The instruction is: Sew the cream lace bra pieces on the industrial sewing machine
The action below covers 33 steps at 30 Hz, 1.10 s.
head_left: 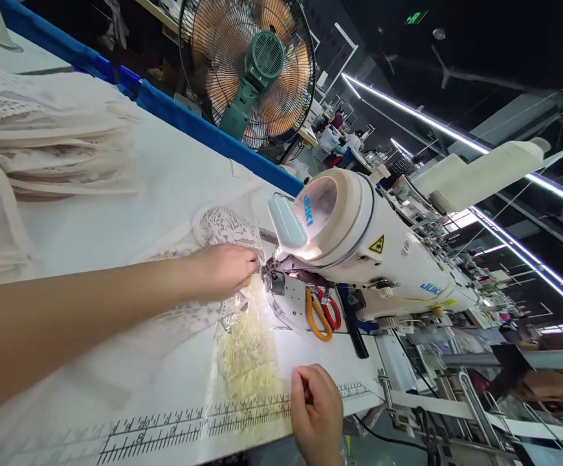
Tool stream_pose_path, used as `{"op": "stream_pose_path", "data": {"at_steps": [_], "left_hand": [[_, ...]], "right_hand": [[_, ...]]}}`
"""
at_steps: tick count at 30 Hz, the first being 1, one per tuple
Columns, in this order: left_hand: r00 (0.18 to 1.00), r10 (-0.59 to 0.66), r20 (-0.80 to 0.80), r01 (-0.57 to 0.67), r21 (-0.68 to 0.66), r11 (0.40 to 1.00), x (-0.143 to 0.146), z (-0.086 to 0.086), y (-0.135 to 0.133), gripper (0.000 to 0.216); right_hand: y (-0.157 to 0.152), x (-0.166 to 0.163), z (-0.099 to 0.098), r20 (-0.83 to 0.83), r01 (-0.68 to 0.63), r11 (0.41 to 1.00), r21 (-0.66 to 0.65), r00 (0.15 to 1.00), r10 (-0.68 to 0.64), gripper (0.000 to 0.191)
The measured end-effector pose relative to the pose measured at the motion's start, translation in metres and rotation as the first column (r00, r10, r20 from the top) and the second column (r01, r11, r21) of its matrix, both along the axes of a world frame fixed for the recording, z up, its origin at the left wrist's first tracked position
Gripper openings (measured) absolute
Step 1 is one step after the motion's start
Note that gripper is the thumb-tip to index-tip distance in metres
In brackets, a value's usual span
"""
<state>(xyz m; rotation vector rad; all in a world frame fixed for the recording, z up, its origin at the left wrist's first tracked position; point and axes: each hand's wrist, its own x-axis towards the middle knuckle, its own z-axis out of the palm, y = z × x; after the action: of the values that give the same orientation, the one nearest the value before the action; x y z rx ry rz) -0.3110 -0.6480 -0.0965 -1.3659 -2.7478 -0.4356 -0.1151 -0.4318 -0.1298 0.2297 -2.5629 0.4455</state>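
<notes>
My left hand (228,268) is closed on white lace fabric (230,226), its fingertips right beside the presser foot (272,278) of a white sewing machine (349,220). The pinched edge of the cloth is hidden under the fingers. Below that hand, a pale yellow crinkled strip (250,353) under clear film runs down the table toward its front edge. My right hand (316,408) is curled into a loose fist at the table's front edge, over the printed ruler (189,424). Nothing shows between its fingers.
Orange-handled scissors (318,317) and a red-handled tool (330,309) lie by the machine bed. Stacked lace pieces (68,155) cover the table's left side. A large fan (252,71) stands beyond the blue table edge (175,123). Metal rails (475,408) are at right.
</notes>
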Motion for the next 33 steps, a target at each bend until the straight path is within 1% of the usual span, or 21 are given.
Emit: {"op": "stream_pose_path", "data": {"at_steps": [2, 3, 9, 15, 18, 23, 25, 29, 33], "left_hand": [[1.0, -0.002, -0.019, 0.0, -0.098, 0.995, -0.001, 0.002, -0.001, 0.03], [1.0, -0.001, -0.024, -0.002, -0.119, 0.993, -0.002, 0.002, -0.001, 0.032], [1.0, 0.003, -0.016, -0.005, -0.111, 0.994, -0.005, -0.001, -0.003, 0.032], [1.0, 0.026, 0.006, -0.025, -0.128, 0.991, -0.004, -0.002, -0.003, 0.036], [0.998, 0.044, 0.035, -0.039, -0.142, 0.989, -0.003, 0.001, -0.003, 0.037], [0.998, 0.041, 0.054, -0.036, -0.104, 0.994, 0.0, 0.005, -0.004, 0.034], [0.997, 0.051, 0.065, -0.043, -0.124, 0.991, 0.0, 0.008, -0.006, 0.034], [0.991, 0.096, 0.094, -0.078, -0.174, 0.982, -0.002, 0.015, -0.01, 0.034], [0.988, 0.102, 0.114, -0.079, -0.187, 0.979, -0.006, 0.021, -0.016, 0.031]], "right_hand": [[0.0, 0.0, -0.001, 0.0, 0.007, 1.0, 0.005, 1.0, -0.007, 0.021], [0.0, 0.0, -0.001, 0.006, 0.01, 1.0, 0.003, 1.0, -0.01, 0.021], [0.0, 0.004, -0.008, 0.085, 0.061, 0.997, -0.046, 0.995, -0.057, 0.02], [0.0, 0.006, -0.012, 0.075, 0.088, 0.992, -0.088, 0.994, -0.081, 0.021], [0.0, 0.006, -0.015, 0.081, 0.108, 0.988, -0.108, 0.992, -0.1, 0.022], [-0.002, 0.007, -0.016, 0.08, 0.123, 0.982, -0.146, 0.99, -0.112, 0.023], [-0.003, 0.007, -0.016, 0.075, 0.121, 0.981, -0.153, 0.991, -0.11, 0.023], [-0.004, 0.007, -0.016, 0.073, 0.124, 0.983, -0.137, 0.991, -0.115, 0.024], [-0.004, 0.007, -0.015, 0.081, 0.129, 0.987, -0.096, 0.989, -0.121, 0.024]]}}
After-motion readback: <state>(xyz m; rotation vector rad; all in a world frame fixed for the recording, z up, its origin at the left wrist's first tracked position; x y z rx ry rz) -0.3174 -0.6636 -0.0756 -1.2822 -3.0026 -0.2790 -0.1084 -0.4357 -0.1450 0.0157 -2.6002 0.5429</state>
